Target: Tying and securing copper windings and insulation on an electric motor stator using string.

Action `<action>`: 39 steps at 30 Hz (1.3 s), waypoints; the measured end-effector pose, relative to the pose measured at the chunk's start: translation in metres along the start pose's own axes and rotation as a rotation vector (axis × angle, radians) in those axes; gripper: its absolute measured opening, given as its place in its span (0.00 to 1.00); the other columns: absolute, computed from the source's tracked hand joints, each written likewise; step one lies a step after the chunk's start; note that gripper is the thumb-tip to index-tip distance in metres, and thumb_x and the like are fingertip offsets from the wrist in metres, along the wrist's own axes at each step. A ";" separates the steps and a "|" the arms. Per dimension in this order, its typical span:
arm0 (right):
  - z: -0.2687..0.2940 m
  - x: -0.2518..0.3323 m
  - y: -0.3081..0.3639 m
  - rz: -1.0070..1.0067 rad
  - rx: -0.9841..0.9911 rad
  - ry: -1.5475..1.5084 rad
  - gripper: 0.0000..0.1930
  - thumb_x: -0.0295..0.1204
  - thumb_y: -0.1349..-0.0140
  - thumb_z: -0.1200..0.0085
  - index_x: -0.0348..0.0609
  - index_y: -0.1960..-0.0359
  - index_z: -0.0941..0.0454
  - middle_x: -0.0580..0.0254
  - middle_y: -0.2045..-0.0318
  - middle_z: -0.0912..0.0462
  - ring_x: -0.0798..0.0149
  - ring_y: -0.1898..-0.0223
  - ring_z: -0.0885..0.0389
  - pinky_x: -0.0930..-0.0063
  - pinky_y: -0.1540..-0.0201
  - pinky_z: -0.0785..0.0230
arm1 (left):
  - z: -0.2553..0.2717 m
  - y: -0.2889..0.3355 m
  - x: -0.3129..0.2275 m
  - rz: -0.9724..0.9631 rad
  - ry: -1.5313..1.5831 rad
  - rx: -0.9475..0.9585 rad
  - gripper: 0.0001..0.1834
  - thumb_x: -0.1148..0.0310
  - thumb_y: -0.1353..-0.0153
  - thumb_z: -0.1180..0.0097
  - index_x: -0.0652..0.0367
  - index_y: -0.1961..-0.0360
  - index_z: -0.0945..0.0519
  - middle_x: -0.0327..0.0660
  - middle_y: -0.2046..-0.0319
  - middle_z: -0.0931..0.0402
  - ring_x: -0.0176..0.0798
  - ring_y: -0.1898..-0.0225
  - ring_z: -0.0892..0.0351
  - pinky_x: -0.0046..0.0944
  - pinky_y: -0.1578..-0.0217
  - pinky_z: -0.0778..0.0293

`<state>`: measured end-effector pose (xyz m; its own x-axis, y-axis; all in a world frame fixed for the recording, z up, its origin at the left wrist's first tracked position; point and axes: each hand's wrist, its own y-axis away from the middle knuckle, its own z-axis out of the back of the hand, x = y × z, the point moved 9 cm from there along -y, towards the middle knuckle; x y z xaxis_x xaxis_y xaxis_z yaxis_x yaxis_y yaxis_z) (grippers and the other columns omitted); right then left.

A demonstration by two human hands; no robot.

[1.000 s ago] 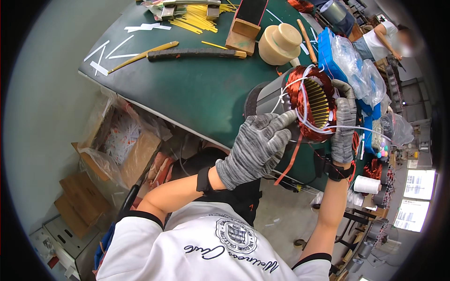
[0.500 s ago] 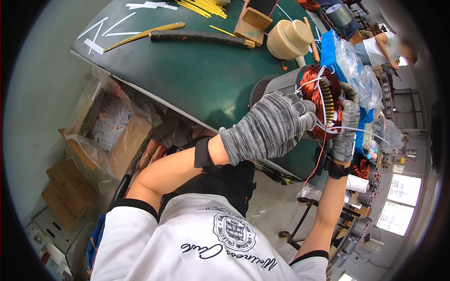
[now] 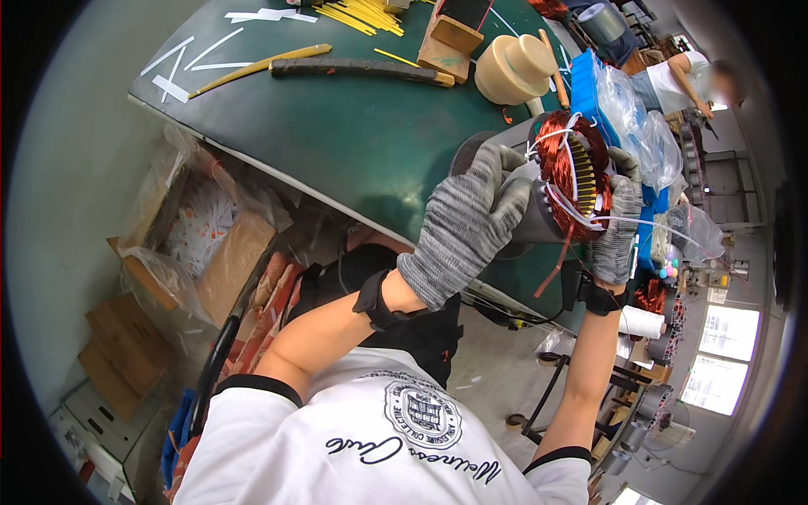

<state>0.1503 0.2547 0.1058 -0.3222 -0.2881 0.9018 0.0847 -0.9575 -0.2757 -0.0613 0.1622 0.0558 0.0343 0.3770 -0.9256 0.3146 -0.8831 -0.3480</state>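
Head view: we judge red copper coils (image 3: 553, 160) part-laced, thin white cord (image 3: 665, 226) trailing loose; left grey-gloved hand (image 3: 467, 223) spread, right grey-gloved hand (image 3: 618, 240) unclear in grip.

To your left, an open carton (image 3: 241, 255) holds white and orange scraps (image 3: 202, 220). On your green table (image 3: 362, 151) lie white strips (image 3: 171, 88), a dark stick (image 3: 362, 69) and a cream block (image 3: 510, 72) near a blue bin (image 3: 583, 89).

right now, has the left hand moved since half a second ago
Yes: judged against the cream stepped block on the table, the left hand has shifted leftward, its fingers away from the copper winding.
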 end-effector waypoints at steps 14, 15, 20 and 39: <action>0.006 0.000 0.009 0.142 -0.073 -0.121 0.14 0.30 0.38 0.61 0.36 0.55 0.29 0.61 0.59 0.27 0.69 0.55 0.29 0.76 0.46 0.39 | -0.018 -0.040 -0.011 -0.037 -0.272 0.206 0.06 0.72 0.41 0.49 0.63 0.71 0.30 0.38 0.85 0.32 0.26 0.82 0.33 0.29 0.81 0.33; 0.009 -0.003 0.009 0.147 -0.095 -0.134 0.14 0.30 0.38 0.61 0.36 0.55 0.29 0.61 0.59 0.27 0.69 0.55 0.29 0.76 0.46 0.39 | -0.018 -0.042 -0.013 -0.050 -0.283 0.226 0.06 0.72 0.41 0.49 0.63 0.71 0.30 0.38 0.85 0.32 0.26 0.82 0.33 0.29 0.81 0.33; 0.017 -0.011 0.001 0.279 -0.210 -0.039 0.10 0.23 0.42 0.61 0.38 0.66 0.25 0.63 0.68 0.25 0.69 0.63 0.29 0.75 0.54 0.37 | -0.026 -0.052 -0.004 0.095 -0.222 0.357 0.06 0.70 0.40 0.49 0.62 0.69 0.29 0.35 0.81 0.30 0.25 0.81 0.32 0.26 0.82 0.33; 0.000 0.019 -0.057 0.225 -0.020 0.620 0.12 0.35 0.42 0.56 0.47 0.61 0.26 0.52 0.62 0.22 0.52 0.57 0.26 0.61 0.50 0.36 | -0.009 -0.089 -0.015 0.262 -0.219 0.328 0.15 0.58 0.40 0.50 0.60 0.61 0.27 0.37 0.74 0.25 0.28 0.81 0.26 0.23 0.86 0.39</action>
<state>0.1392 0.3039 0.1381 -0.7827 -0.4150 0.4638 0.1978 -0.8725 -0.4468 -0.0811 0.2381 0.1017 -0.1395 0.0933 -0.9858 0.0045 -0.9955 -0.0949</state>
